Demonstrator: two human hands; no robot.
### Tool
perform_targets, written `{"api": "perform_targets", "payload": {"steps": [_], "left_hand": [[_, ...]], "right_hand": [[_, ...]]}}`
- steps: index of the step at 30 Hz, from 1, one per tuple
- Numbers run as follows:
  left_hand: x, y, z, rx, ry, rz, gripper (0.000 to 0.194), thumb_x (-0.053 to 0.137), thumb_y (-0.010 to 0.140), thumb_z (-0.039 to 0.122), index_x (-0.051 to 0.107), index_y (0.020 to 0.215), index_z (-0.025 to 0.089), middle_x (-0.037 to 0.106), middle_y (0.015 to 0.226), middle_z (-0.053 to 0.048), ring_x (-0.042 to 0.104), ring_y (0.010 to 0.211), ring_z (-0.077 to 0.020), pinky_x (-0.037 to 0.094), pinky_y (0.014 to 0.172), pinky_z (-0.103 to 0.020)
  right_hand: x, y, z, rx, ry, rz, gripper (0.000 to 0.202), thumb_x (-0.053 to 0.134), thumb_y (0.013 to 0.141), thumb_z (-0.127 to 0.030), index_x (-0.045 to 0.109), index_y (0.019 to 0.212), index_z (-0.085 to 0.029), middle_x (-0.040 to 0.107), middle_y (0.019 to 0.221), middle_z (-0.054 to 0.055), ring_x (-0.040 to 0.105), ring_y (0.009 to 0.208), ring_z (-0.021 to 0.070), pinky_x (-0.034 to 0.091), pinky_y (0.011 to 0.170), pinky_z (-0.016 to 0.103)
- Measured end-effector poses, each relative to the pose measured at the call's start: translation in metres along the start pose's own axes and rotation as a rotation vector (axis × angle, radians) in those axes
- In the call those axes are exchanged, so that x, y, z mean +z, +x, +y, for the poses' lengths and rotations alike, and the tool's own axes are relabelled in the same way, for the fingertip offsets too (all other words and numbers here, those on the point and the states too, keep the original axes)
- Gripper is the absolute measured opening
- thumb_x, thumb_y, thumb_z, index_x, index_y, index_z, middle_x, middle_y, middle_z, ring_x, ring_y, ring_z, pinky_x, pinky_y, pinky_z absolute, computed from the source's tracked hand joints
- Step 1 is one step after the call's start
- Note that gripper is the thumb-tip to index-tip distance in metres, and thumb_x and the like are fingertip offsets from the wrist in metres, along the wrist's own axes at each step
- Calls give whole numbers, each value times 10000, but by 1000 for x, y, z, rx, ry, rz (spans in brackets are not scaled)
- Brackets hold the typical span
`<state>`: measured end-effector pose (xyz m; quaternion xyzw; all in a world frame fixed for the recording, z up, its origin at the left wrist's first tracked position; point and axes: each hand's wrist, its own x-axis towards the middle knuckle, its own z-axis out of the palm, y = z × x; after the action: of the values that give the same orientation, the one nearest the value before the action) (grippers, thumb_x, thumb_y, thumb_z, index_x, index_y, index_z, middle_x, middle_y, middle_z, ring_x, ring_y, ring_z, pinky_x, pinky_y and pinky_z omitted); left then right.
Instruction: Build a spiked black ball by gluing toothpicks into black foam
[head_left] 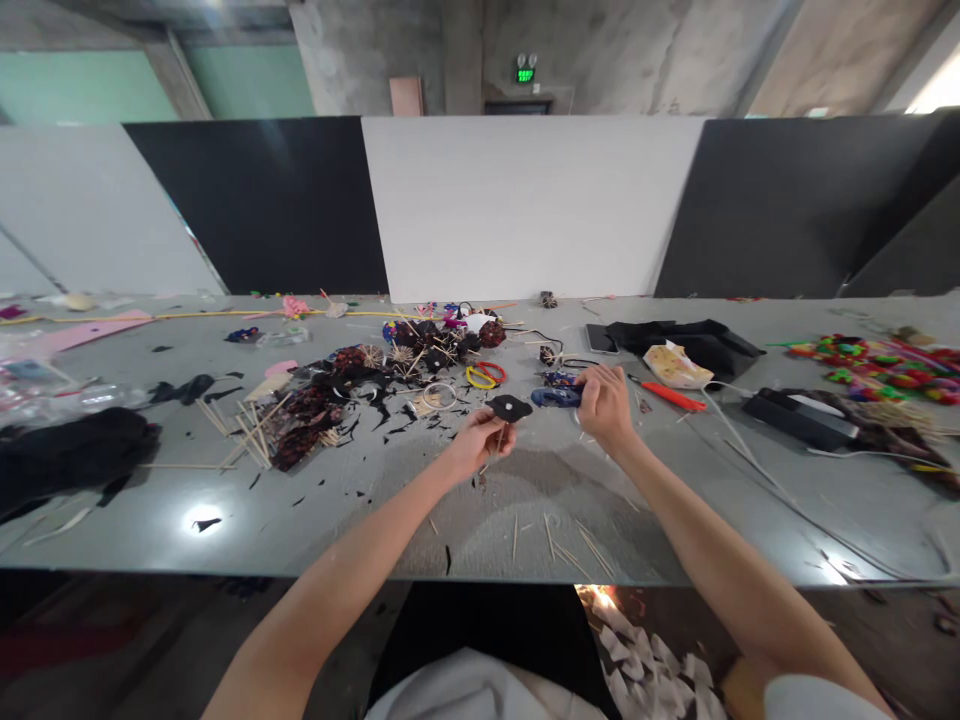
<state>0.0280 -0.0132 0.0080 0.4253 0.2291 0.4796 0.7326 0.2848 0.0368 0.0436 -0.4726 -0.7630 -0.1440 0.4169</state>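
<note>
My left hand (pixel 484 445) pinches a thin wooden stick (pixel 500 437). On top of the stick sits a small black fabric piece (pixel 512 407) with a white spot at its middle. My right hand (pixel 604 405) is closed around a dark blue tool (pixel 553 397), which points left toward the fabric; its exact kind is unclear. Behind that tool lies a small patterned blue piece (pixel 559 379). Yellow and red rings (pixel 486 375) lie beyond my left hand, with a pale ring (pixel 439 397) to their left.
Dark patterned fabric bundles (pixel 300 425) and loose sticks (pixel 251 435) crowd the left. An orange-handled tool (pixel 673 395), a black box (pixel 799 418) and a white cord (pixel 765 470) lie right. Several sticks (pixel 550 537) are near the table's front edge. A white panel (pixel 532 210) stands behind.
</note>
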Motion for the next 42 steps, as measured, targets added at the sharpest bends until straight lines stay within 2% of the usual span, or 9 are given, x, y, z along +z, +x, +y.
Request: {"api": "perform_targets", "payload": {"steps": [4, 10, 14, 19, 25, 29, 35, 38, 42], "left_hand": [[-6, 4, 1, 134, 161, 149, 263, 791, 850, 346, 672, 754, 132, 669, 708, -57, 540, 565, -109, 384, 575, -251], [-13, 5, 3, 276, 253, 264, 307, 795, 858, 406, 653, 765, 151, 644, 701, -25, 490, 567, -94, 354, 574, -237], [-14, 5, 5, 336, 294, 254, 395, 756, 871, 530, 669, 802, 151, 621, 677, -14, 496, 530, -96, 352, 517, -241], [-11, 5, 6, 261, 306, 318, 405, 704, 894, 548, 710, 902, 143, 603, 587, 4, 500, 444, -106, 359, 448, -242], [-6, 2, 9, 169, 325, 377, 274, 690, 879, 401, 707, 823, 133, 612, 553, -9, 512, 403, -105, 368, 415, -233], [-3, 0, 11, 76, 380, 484, 212, 635, 870, 327, 709, 831, 132, 588, 509, 4, 481, 348, -108, 322, 373, -228], [3, -6, 8, 76, 654, 500, 276, 581, 900, 381, 693, 775, 162, 578, 494, 17, 489, 345, -112, 310, 386, -219], [7, -9, 4, 150, 827, 432, 390, 566, 931, 458, 624, 665, 179, 566, 489, 15, 496, 360, -107, 310, 413, -217], [8, -11, 0, 179, 905, 367, 470, 532, 963, 488, 564, 604, 186, 572, 489, 5, 509, 380, -106, 331, 449, -222]], "right_hand": [[-1, 3, 1, 168, -101, -172, 572, 172, 1082, -356, 656, 817, -203, 737, 887, 133, 674, 941, 284, 423, 931, 414], [-4, 11, -15, 498, -286, -496, 857, 61, 1085, -581, 759, 844, -147, 752, 900, 248, 739, 938, 357, 494, 858, 438], [-5, 12, -27, 548, -251, -621, 856, 91, 1070, -666, 771, 1042, -148, 771, 1052, 255, 751, 1027, 364, 510, 906, 459], [1, 6, -34, 495, -256, -750, 795, 166, 1084, -656, 771, 1016, -144, 773, 1104, 246, 747, 1089, 368, 507, 947, 454], [10, 0, -34, 453, -265, -714, 739, 175, 1099, -612, 742, 1003, -148, 777, 1066, 228, 756, 1040, 358, 512, 905, 436], [21, -4, -29, 376, -224, -646, 535, 292, 1116, -491, 702, 1033, -158, 772, 1005, 193, 746, 996, 305, 508, 897, 384], [25, -8, -42, -6, 194, -209, 243, 452, 1081, -335, 651, 1146, -213, 721, 1127, 132, 680, 1108, 285, 534, 992, 426], [21, -12, -58, -173, 381, -189, 218, 530, 1070, -339, 631, 1249, -266, 718, 1167, 95, 690, 1097, 263, 566, 976, 426], [22, -16, -68, -337, 401, -173, 230, 553, 1062, -271, 630, 1279, -275, 732, 1181, 92, 697, 1109, 264, 577, 988, 448]]}}
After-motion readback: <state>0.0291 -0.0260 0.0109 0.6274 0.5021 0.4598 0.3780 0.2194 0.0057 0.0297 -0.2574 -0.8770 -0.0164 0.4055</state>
